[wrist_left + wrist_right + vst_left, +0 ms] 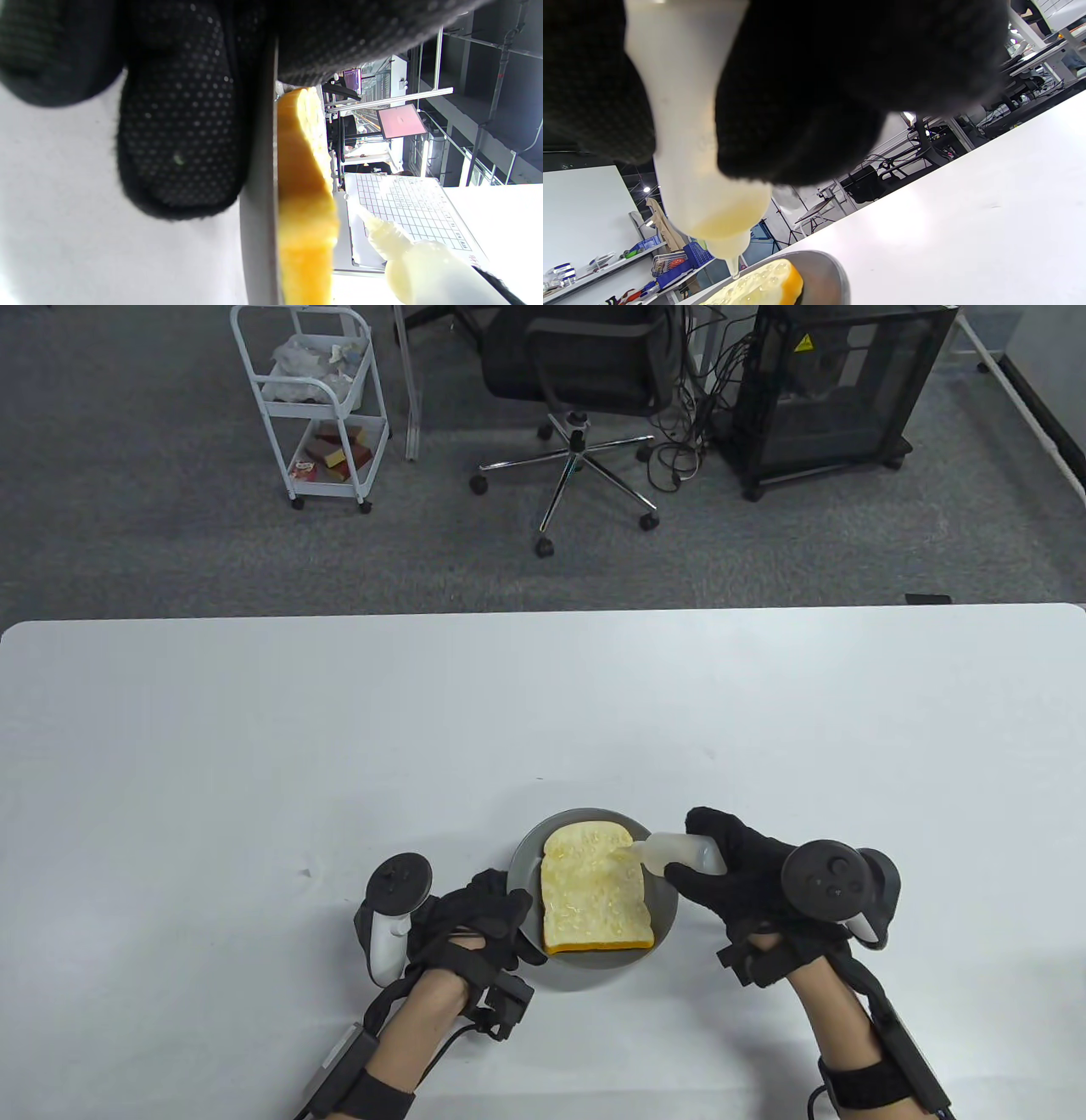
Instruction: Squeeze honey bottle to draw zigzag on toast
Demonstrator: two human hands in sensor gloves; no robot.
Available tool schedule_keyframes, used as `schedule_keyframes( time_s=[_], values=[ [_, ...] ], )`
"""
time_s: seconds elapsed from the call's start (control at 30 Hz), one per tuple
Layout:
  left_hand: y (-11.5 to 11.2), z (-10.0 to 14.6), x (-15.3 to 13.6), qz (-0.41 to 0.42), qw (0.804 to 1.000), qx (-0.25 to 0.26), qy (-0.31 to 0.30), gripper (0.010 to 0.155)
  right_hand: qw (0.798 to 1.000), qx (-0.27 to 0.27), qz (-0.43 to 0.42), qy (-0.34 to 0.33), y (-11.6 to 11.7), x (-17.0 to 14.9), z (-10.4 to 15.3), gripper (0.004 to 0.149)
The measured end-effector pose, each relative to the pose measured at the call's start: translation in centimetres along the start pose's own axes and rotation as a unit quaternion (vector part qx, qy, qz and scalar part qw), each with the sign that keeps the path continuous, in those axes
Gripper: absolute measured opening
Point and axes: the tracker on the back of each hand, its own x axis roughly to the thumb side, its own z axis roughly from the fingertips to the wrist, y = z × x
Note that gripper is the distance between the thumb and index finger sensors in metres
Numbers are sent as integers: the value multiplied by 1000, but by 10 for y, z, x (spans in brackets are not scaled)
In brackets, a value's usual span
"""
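Observation:
A slice of toast (594,892) with shiny honey lines lies on a grey plate (667,913) near the table's front edge. My right hand (736,874) grips a translucent honey bottle (679,853), tilted with its nozzle over the toast's upper right part. In the right wrist view the bottle (691,140) points down, its tip just above the toast (763,284). My left hand (484,918) holds the plate's left rim; its fingers (182,140) lie against the plate edge (258,203). The toast (303,203) and bottle (424,267) also show in the left wrist view.
The white table (339,746) stretches behind and to both sides of the plate. Beyond the table stand a white cart (314,398), an office chair (585,381) and a black cabinet (831,390).

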Motion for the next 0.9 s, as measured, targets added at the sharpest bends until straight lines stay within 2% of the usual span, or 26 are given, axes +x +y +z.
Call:
schedule_keyframes(
  time_s=[0.9],
  values=[
    [-2, -1, -1, -2, 1000, 2, 1, 50, 999, 21, -24, -7, 28, 18, -12, 72]
  ],
)
